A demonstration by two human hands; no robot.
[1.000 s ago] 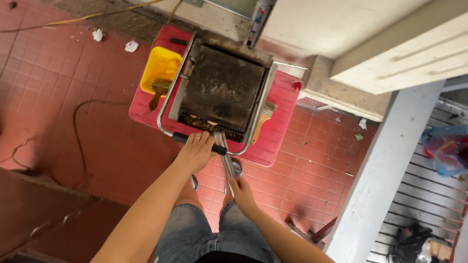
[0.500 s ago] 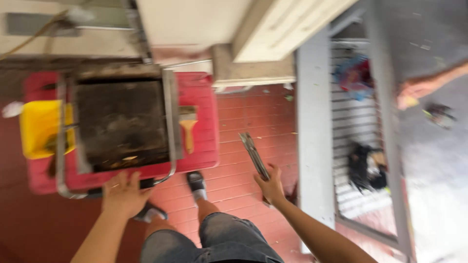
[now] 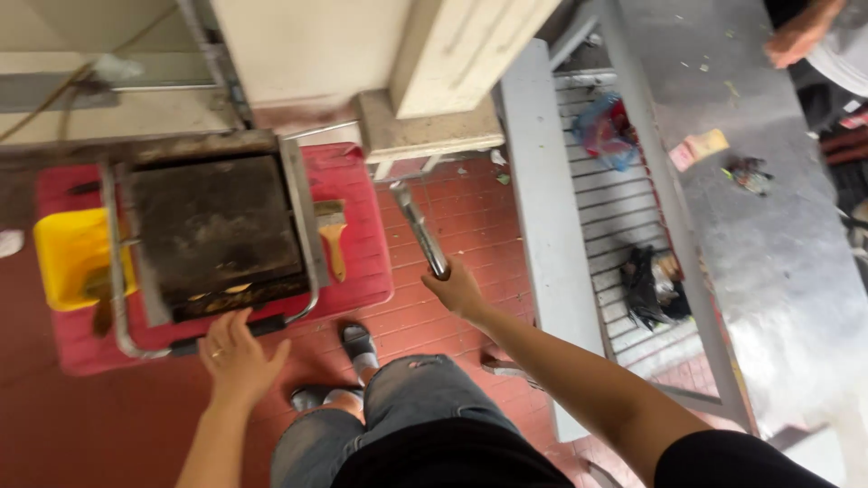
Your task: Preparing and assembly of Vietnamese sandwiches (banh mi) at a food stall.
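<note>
Red floor tiles [image 3: 452, 226] fill the lower part of the view, with a grey counter [image 3: 778, 226] at 3 o'clock. On the floor at 9 o'clock lies a red crate [image 3: 362, 262], and on it rests a blackened griddle [image 3: 212, 230] in a metal frame, its plate dark and crusted, with pale scraps along the near edge. A yellow tub [image 3: 68, 253] sits at the griddle's 9 o'clock, a wooden-handled brush [image 3: 333, 237] at its 3 o'clock. The left hand [image 3: 237, 354] is spread, fingers wide, holding nothing, just at the griddle's 6 o'clock by the frame's front bar. The right hand [image 3: 459, 289] is closed around a metal scraper [image 3: 419, 228], lifted clear of the plate and well apart from it, blade pointing to 12 o'clock. Judging by the grime, much cleaning seems left. Another person's hand [image 3: 800, 36] shows at 1 o'clock.
</note>
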